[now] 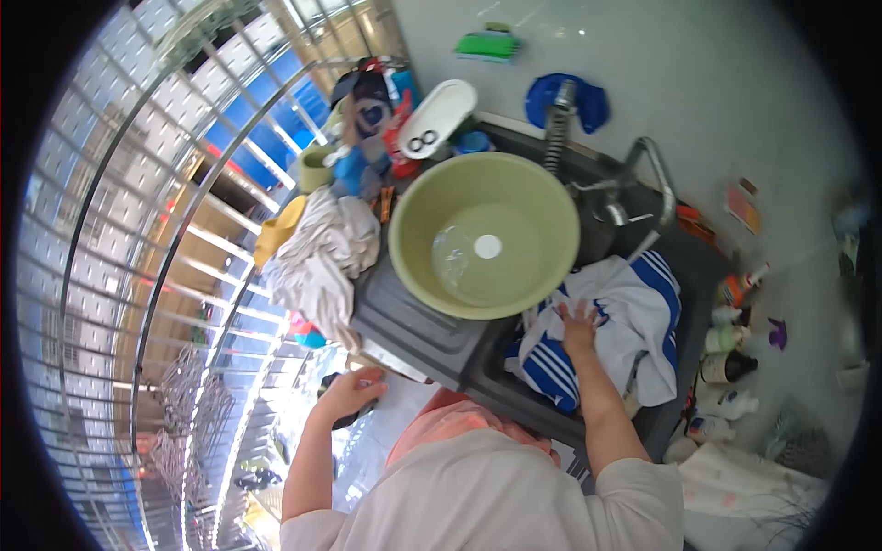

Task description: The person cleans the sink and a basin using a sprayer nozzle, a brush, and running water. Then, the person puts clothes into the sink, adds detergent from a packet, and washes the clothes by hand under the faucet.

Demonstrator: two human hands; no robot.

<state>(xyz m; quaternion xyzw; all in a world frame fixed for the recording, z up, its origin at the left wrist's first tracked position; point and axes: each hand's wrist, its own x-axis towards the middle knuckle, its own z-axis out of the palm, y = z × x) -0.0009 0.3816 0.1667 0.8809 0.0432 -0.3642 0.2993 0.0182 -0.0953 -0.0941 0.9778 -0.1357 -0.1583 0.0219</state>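
Note:
My right hand point(579, 326) lies on a white garment with blue striped panels point(634, 321), its fingers spread over the fabric. The garment is bunched in the sink on the right of the dark grey washstand point(432, 342). Beside the stand's front left edge hangs my left hand point(354, 395), fingers loosely bent and apart, holding nothing that I can see. A large olive-green basin point(413, 262) rests on the stand, with what looks like a little clear water and a white disc point(487, 246) at its bottom.
A faucet point(614, 207) with a curved metal spout rises behind the sink. Crumpled pale cloth point(322, 253) hangs over the stand's left edge. Several bottles point(726, 367) line the right side. Metal window bars point(175, 239) curve along the left. A white brush-like item point(439, 119) stands behind the basin.

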